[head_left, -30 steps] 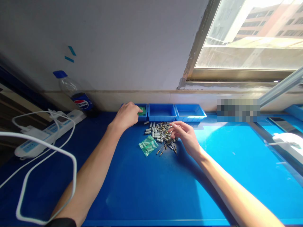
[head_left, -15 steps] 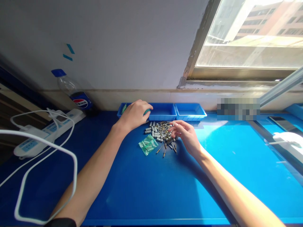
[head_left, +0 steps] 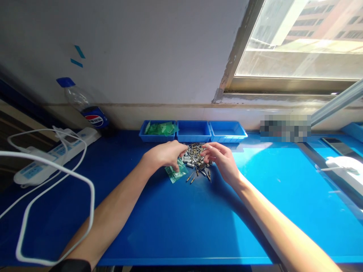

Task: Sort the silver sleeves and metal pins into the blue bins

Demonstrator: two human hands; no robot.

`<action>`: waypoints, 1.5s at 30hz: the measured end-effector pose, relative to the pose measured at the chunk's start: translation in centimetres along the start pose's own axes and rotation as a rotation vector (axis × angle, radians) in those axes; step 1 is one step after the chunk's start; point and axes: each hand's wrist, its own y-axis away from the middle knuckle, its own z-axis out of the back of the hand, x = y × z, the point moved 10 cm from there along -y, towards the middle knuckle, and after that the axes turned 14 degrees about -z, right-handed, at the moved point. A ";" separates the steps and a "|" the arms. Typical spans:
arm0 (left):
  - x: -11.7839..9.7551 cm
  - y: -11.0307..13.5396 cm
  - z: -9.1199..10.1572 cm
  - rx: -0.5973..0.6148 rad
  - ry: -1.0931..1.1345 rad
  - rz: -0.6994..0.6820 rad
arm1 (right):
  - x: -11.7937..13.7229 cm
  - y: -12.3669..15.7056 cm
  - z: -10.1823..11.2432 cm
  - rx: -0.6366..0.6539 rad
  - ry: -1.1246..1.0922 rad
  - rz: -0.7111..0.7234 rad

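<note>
My left hand (head_left: 169,154) reaches over a small green clear plastic bag (head_left: 176,174) lying on the blue table, its thumb and fingers apart. Small pale pieces show inside the bag, and the hand covers its upper part. Just right of the bag lies a pile of metal pins with gold-coloured parts (head_left: 195,152), mixed with short grey cylinders (head_left: 189,165). My right hand (head_left: 219,155) hovers at the right side of this pile, fingers loosely bent and apart. Nothing can be seen held in it.
Behind the pile stand three blue trays in a row; the left tray (head_left: 141,136) holds green bags (head_left: 161,128). A cola bottle (head_left: 95,117), a power strip (head_left: 36,172) and a white cable (head_left: 92,200) are at left. A phone (head_left: 336,146) lies at right.
My left hand has come down from the left tray to the green bag, uncovering the green bags in that tray. My right hand stays by the pile almost unmoved.
</note>
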 end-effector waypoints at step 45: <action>5.9 1.8 6.2 -0.577 -0.331 0.128 | 0.0 0.2 -0.6 0.054 -0.002 0.010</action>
